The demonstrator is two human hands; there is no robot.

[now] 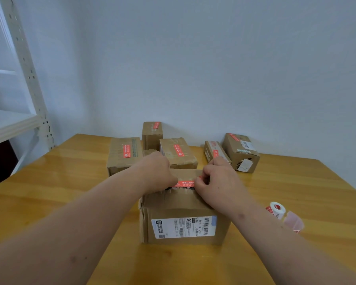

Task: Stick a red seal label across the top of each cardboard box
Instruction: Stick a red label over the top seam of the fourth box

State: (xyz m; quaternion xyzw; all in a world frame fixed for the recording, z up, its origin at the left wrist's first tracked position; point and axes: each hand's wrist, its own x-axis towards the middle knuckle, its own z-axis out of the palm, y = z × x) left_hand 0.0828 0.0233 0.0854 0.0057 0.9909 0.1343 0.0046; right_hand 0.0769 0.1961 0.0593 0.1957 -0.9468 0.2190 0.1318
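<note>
- A glossy yellow wooden table (70, 192) stands against a pale blue-grey wall (193, 58); a white metal shelf rack (23, 99) rises left of the table's far corner.
- The nearest cardboard box (183, 214), worn and creased, sits mid-table with a white shipping label (183, 225) on its front face.
- A red seal label (185, 183) with white print lies across the top of this box.
- The left hand (154, 171) covers the strip's left end; whether its fingers press or pinch cannot be told.
- The right hand (216, 182), fingers curled, pinches the right end.
- Behind this box stand five sealed boxes (178, 153), each bearing a red strip.
- Right of the box lies a roll of labels (276, 209).
</note>
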